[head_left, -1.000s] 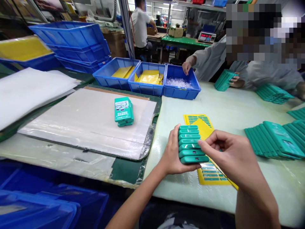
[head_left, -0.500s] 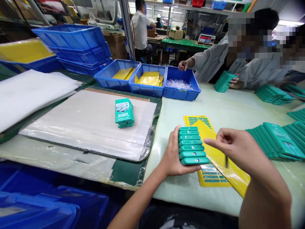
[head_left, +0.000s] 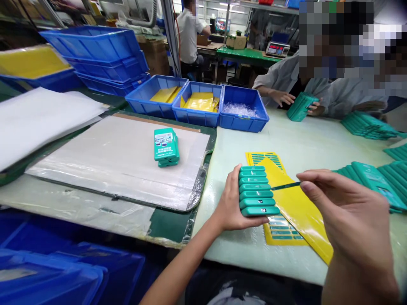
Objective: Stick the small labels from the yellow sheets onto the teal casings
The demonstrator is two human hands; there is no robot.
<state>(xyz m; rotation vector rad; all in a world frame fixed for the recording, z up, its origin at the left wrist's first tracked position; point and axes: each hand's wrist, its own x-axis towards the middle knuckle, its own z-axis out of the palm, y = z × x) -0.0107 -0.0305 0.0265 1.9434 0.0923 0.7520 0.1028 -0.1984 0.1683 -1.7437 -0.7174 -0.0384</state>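
My left hand (head_left: 231,205) is wrapped round a row of several green devices (head_left: 256,191) stood on edge on the pale table. My right hand (head_left: 337,203) pinches a thin green strip (head_left: 284,185) whose tip points at the row. Under both hands lie yellow sticker sheets (head_left: 288,203), one flat with green strips on it, one tilted over it. A small stack of green devices (head_left: 165,147) lies on the plastic-covered board (head_left: 121,161) to the left.
Three blue bins (head_left: 197,103) hold yellow sheets and clear bags at the back. More green devices (head_left: 375,180) are fanned out at the right. Co-workers sit across the table, one holding green devices (head_left: 300,106). Stacked blue crates (head_left: 98,59) stand at left.
My right hand drew back from the row of devices to the right and now holds a thin green strip out toward it. The co-worker's hand left the blue bin.
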